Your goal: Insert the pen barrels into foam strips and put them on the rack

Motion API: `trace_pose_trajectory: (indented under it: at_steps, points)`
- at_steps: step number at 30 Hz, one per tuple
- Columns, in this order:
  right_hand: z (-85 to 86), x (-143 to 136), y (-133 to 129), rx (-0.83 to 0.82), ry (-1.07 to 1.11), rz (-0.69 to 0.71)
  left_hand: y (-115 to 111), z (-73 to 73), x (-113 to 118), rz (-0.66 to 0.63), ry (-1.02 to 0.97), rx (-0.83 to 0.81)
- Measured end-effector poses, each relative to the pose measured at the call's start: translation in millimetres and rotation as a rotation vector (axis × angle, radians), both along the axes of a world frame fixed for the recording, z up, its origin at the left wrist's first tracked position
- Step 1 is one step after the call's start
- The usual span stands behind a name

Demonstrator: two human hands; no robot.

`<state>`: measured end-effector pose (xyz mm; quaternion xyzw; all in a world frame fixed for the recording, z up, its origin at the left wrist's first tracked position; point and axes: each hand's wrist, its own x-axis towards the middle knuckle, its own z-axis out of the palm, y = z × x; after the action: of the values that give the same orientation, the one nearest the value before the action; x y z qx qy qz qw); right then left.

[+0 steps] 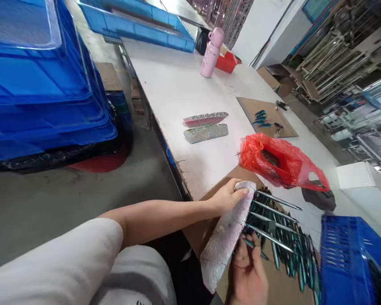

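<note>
My left hand (227, 198) is closed around the upper end of a long pale block (227, 235) that looks like foam. Several slim, pointed silvery pieces (269, 237) stick out of its right side. Low in the view, my right hand (249, 273) has its thumb and fingers pinched on a small teal metallic pointed piece (249, 243), close to the block's lower right edge. Beneath and beyond both hands, many similar dark teal pointed pieces (301, 267) lie in rows on brown cardboard (277, 281).
A crumpled red plastic bag (292, 165) lies beyond the block. Two wrapped blocks (206, 133) rest on the white table (165, 80), with a pink bottle (211, 55) farther back. A board (257, 106) carries small teal pieces. Blue crates (41, 80) are stacked left; a blue basket (336, 258) stands right.
</note>
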<state>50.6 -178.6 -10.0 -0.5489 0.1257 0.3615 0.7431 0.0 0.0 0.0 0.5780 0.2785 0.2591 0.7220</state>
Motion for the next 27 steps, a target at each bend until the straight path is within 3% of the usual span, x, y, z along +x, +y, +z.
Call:
trace_pose_trajectory:
  at_steps: [6, 14, 20, 27]
  points:
    - [-5.4, 2, 1, 0.033, -0.153, 0.093, -1, 0.0, 1, -0.004, -0.030, -0.035]
    - [1.5, -8, 5, -0.072, -0.296, -0.020, -2, -0.8, 2, 0.010, -0.032, -0.027]
    - [11.8, -9, 7, -0.161, -0.524, -0.043, -2, 3.8, 1, 0.022, 0.006, 0.003]
    - [13.3, -9, 11, -0.180, -0.567, -0.039, -3, 2.8, 3, 0.022, 0.031, 0.004]
